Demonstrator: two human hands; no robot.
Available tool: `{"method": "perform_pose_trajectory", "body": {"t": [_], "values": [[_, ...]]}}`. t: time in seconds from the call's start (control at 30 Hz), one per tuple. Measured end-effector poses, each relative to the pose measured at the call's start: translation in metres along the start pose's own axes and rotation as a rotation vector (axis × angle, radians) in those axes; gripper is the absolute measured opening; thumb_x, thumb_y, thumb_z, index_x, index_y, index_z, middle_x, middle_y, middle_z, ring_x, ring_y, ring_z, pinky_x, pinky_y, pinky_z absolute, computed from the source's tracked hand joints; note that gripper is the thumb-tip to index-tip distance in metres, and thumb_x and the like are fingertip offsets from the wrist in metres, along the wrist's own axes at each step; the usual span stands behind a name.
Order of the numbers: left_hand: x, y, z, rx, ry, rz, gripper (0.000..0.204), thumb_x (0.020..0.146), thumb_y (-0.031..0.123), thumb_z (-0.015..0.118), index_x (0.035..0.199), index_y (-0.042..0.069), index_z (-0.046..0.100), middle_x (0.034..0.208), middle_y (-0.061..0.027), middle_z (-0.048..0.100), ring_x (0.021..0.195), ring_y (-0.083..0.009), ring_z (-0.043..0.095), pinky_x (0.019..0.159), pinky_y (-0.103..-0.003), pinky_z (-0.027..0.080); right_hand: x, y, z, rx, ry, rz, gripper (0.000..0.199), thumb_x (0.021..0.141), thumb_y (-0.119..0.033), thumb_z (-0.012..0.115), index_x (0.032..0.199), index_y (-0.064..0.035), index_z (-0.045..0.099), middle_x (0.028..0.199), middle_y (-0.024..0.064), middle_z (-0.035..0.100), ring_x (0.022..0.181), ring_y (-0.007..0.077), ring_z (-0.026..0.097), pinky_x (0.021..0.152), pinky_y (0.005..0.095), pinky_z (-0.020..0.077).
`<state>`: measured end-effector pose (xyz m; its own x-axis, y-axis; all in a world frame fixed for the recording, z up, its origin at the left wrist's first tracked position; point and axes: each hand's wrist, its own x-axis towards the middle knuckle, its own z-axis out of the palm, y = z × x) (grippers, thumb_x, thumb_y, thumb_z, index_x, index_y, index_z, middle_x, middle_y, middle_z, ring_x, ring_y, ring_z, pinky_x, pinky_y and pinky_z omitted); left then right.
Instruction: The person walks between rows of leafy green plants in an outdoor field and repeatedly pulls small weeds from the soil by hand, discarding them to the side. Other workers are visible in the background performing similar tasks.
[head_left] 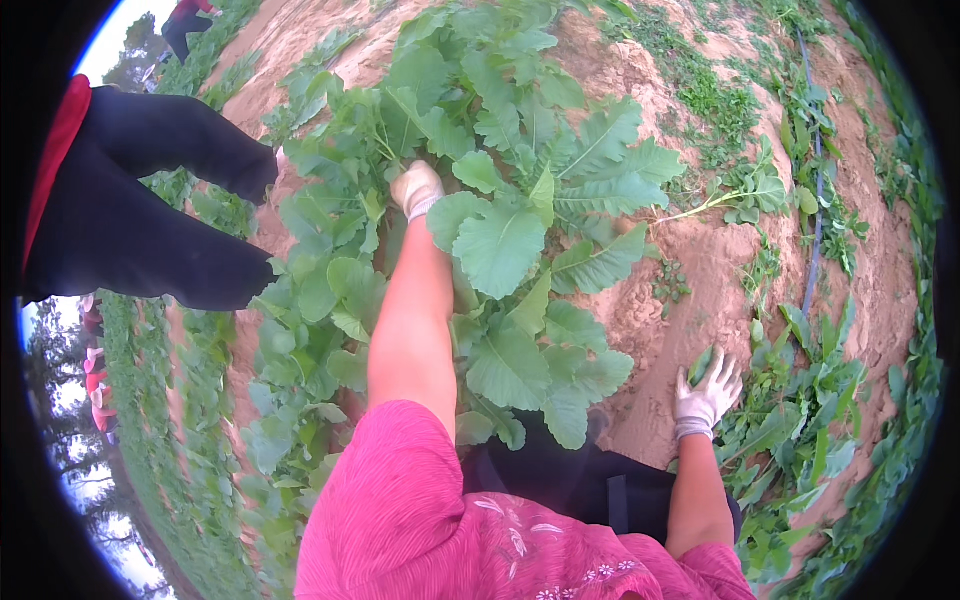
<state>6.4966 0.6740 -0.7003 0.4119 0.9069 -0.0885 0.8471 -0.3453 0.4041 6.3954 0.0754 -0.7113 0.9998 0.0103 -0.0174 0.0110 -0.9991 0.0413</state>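
Note:
My left hand [416, 188], in a white glove, reaches forward into a big leafy plant [500, 250] with broad, lobed green leaves. Its fingers curl down around the stalks at the plant's middle, and leaves hide the fingertips. My bare forearm and pink sleeve [400, 500] lead up to it. Lower right, my right hand [706, 392], also in a white glove, rests with spread fingers on the sandy soil at the edge of a heap of loose green leaves [790, 430]. A narrow leaf lies under its fingers.
A person in black trousers [150, 200] stands close on the left, beside the same plant row. Bare sandy soil [690, 280] lies between the plants. A dark irrigation hose [815, 180] runs along the right. More people stand far off at the left rim [95, 385].

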Motion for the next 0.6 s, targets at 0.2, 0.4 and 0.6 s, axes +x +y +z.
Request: {"method": "perform_pose_trajectory", "body": {"t": [0.2,0.4,0.6], "values": [[-0.009,-0.002,-0.018,-0.347,0.01,-0.276,0.048,0.091,0.032,0.046,0.119,-0.001,0.066,0.13,-0.0284,0.06,0.121,-0.0418,0.058,0.1,-0.046,0.046,0.0,0.0,0.002,-0.003,0.027,-0.008,0.083,0.08,-0.053,0.067,0.151,-0.0194,0.039,0.153,0.0198,0.04,0.142,0.042,0.035,0.119,0.0543,0.0211],[0.049,-0.018,0.01,0.608,-0.136,0.391,0.036,0.095,0.022,0.045,0.119,0.012,0.07,0.114,-0.015,0.072,0.11,-0.0317,0.066,0.095,-0.039,0.05,0.0,0.0,0.002,0.023,0.032,-0.017,0.084,0.08,-0.052,0.067,0.152,-0.0187,0.038,0.153,0.0206,0.04,0.141,0.0422,0.035,0.119,0.0548,0.0204],[0.023,-0.021,0.0,0.21,-0.085,0.211,0.031,0.095,0.025,0.052,0.114,0.01,0.07,0.114,-0.0156,0.071,0.109,-0.0309,0.068,0.092,-0.042,0.053,0.0,0.0,-0.002,0.067,0.012,0.0,0.085,0.079,-0.051,0.069,0.151,-0.0164,0.039,0.152,0.0219,0.04,0.143,0.0425,0.032,0.12,0.0547,0.0187]]}}
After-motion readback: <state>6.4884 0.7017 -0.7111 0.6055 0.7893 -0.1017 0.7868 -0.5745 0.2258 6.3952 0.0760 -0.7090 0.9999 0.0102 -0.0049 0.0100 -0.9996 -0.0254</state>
